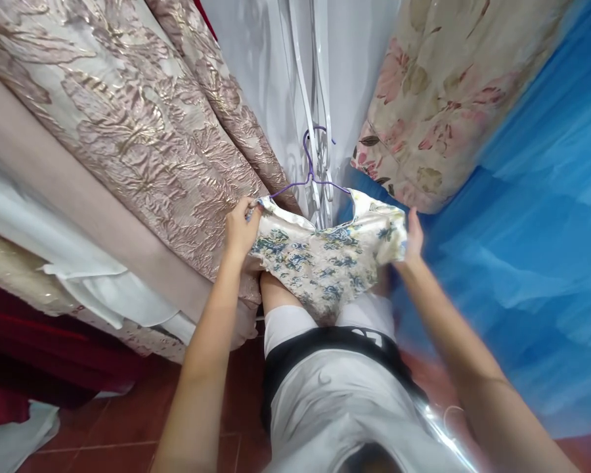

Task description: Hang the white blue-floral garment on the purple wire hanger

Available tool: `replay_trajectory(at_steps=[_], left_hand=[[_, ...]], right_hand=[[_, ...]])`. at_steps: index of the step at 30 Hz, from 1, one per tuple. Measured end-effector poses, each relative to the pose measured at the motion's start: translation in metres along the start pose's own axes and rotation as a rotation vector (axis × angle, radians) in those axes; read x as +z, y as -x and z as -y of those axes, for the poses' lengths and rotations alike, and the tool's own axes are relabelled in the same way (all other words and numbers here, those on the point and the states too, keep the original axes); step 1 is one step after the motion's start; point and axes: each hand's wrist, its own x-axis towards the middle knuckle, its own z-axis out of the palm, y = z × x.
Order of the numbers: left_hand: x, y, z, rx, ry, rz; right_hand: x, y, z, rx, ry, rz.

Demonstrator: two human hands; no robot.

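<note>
Left hand (240, 230), right hand (414, 238) pinch floral garment (325, 259) shoulder edges on purple hanger (309, 172).

Bright, even daylight leaves hardly any shadows, glare whitens the shirt (354, 407) at the bottom edge, and wide-angle distortion smears the blurred blue sheet (536, 230).
</note>
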Motion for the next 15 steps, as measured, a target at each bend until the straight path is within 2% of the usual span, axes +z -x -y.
replay_trajectory(at_steps=[2, 4, 8, 12, 15], left_hand=[[-0.005, 0.001, -0.01, 0.033, -0.037, -0.042], [-0.008, 0.0, -0.018, 0.054, -0.03, -0.081], [-0.005, 0.0, -0.014, 0.108, 0.06, -0.133], [0.014, 0.003, 0.005, 0.086, 0.079, -0.256], [0.026, -0.002, 0.013, 0.039, 0.046, -0.287]], right_hand=[[0.001, 0.005, 0.002, -0.143, 0.017, -0.192], [0.007, 0.006, 0.008, -0.156, 0.068, -0.265], [0.032, 0.011, 0.019, -0.087, 0.029, -0.228], [0.053, 0.026, 0.027, -0.146, -0.024, -0.209], [0.06, 0.015, 0.041, -0.171, -0.006, -0.244]])
